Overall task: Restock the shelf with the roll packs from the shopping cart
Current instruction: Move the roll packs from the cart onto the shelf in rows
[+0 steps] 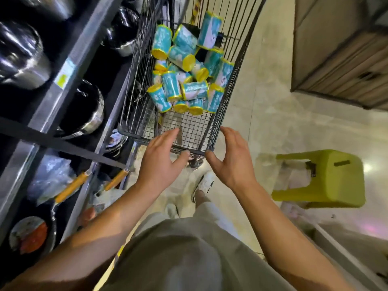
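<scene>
Several teal roll packs (190, 66) with yellow ends lie piled in the far half of a wire shopping cart (134, 106). The near part of the cart floor is bare mesh. My left hand (161, 158) hovers over the cart's near rim with fingers spread and relaxed, its fingertips close to the rim. My right hand (231, 158) is beside it at the cart's near right corner, fingers loosely curved and holding nothing. The shelf (69, 66) runs along the left of the cart.
The shelf holds steel pots (23, 57), dark pans (90, 110) and wooden-handled pans (71, 186). A yellow-green plastic stool (323, 177) stands on the floor to the right. A cabinet (340, 51) is at the upper right. My feet are below the cart's near end.
</scene>
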The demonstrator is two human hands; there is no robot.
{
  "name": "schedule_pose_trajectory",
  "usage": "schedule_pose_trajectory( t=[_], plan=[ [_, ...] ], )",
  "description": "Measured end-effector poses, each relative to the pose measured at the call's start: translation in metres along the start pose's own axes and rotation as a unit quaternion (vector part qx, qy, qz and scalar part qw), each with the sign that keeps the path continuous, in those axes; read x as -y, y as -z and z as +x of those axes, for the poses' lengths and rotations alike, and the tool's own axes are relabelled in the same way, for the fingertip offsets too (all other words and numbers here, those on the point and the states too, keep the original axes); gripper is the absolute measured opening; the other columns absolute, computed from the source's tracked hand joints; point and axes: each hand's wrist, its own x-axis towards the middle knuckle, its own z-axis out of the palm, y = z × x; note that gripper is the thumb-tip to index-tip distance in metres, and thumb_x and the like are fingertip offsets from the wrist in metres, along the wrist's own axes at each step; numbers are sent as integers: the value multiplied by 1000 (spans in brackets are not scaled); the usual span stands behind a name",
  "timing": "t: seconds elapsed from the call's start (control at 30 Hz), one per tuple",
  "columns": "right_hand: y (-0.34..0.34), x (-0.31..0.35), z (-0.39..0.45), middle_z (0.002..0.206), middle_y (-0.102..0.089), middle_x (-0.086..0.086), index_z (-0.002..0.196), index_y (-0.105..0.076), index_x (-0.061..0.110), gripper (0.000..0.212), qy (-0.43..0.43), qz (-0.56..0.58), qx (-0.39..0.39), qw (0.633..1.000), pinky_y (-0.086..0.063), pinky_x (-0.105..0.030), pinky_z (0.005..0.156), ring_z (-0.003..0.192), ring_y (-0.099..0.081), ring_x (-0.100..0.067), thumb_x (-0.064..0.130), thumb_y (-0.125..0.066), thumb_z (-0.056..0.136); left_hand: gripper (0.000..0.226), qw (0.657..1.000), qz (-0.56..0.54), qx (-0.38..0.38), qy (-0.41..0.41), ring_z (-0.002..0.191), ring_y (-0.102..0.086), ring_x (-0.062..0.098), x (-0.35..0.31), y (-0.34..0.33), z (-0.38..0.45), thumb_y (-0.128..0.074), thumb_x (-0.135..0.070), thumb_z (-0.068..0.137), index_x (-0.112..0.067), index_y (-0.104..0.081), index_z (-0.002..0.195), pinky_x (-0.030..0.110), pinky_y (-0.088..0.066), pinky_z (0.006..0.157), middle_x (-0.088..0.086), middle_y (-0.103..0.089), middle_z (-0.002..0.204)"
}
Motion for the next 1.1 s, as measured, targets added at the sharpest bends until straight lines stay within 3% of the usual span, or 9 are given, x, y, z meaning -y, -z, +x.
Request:
schedule_pose_trajectory(
  t=[0.2,0.47,0.6,0.83,0.93,1.0,1.07,1.1],
  plan=[
    [0,-12,88,148,-47,-15,147,-44,4,71,19,-3,54,998,-27,-35,116,138,-40,-32,30,-72,87,63,999,4,-15,39,139,-39,23,-11,-11,65,-65,-33,94,-16,-42,149,34,-28,113,2,-47,151],
    [-9,-15,189,147,-47,-18,147,-43,3,70,32,-27,124,991,-28,-38,117,138,-39,-35,33,-69,89,61,995,-16,-42,92,139,-40,20,-15,-7,152,-63,-33,94,-19,-41,150,39,-31,117,0,-46,152],
    [-25,-12,231,145,-50,-18,146,-45,3,74,-22,9,143,989,-31,-36,113,135,-44,-35,44,-61,87,60,994,-7,-37,105,135,-46,22,4,-9,205,-64,-36,93,-21,-44,148,41,-38,113,0,-50,148],
    [-86,-25,305,148,-47,-14,149,-41,8,72,-174,50,170,969,-35,-36,111,138,-43,-30,44,-64,91,62,985,-13,25,171,121,-58,30,66,-35,314,-65,-38,91,-18,-46,146,40,-47,99,7,-62,135],
    [-126,-42,333,150,-47,-10,150,-40,9,70,-278,91,185,938,-35,-35,113,139,-43,-27,40,-67,93,60,976,-34,35,212,119,-58,31,97,-55,354,-69,-33,90,-13,-48,143,34,-43,93,12,-63,132],
    [-153,-55,354,140,-56,-8,145,-46,12,76,-379,165,180,893,-41,-41,111,131,-52,-29,52,-69,85,61,971,-38,39,232,120,-56,31,116,-69,376,-71,-32,88,-11,-48,142,34,-42,93,13,-61,132],
    [-177,-66,374,117,-61,-3,133,-54,13,73,-504,289,138,802,-50,-44,97,111,-60,-30,60,-68,79,65,965,-49,43,255,117,-57,31,135,-87,397,-73,-35,85,-11,-48,140,35,-45,91,13,-61,130],
    [-189,-71,383,109,-60,0,125,-57,14,57,-545,349,125,752,-50,-39,91,102,-60,-25,54,-66,85,68,958,-65,44,277,116,-57,31,144,-95,407,-73,-38,83,-10,-47,139,37,-47,91,12,-61,129]
  ],
)
